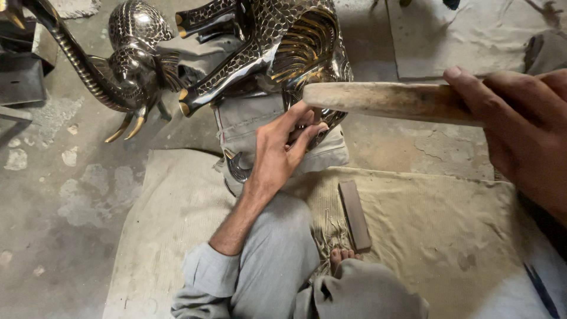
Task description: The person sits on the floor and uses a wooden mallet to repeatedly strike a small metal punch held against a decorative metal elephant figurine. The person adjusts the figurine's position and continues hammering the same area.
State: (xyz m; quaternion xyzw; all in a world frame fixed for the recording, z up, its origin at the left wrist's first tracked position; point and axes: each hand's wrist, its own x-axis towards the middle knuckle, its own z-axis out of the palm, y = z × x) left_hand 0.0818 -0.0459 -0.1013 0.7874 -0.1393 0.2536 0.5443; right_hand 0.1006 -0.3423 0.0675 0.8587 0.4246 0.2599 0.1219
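A shiny dark metal elephant figure (248, 41) with scale pattern and gold-tipped tusks lies on its side across grey cloth on my lap. My left hand (282, 147) pinches a small tool against the figure's lower edge; the tool itself is mostly hidden by my fingers. My right hand (520, 127) is raised close to the camera, gripping a thick pale wooden handle (384, 100) that points left above the left hand. The handle's head is out of view.
I sit cross-legged on a beige mat (425, 224) over a stained concrete floor (59, 195). A flat brown bar (355, 215) lies on the mat by my bare toes (344, 255). A dark metal object (20, 71) stands at far left.
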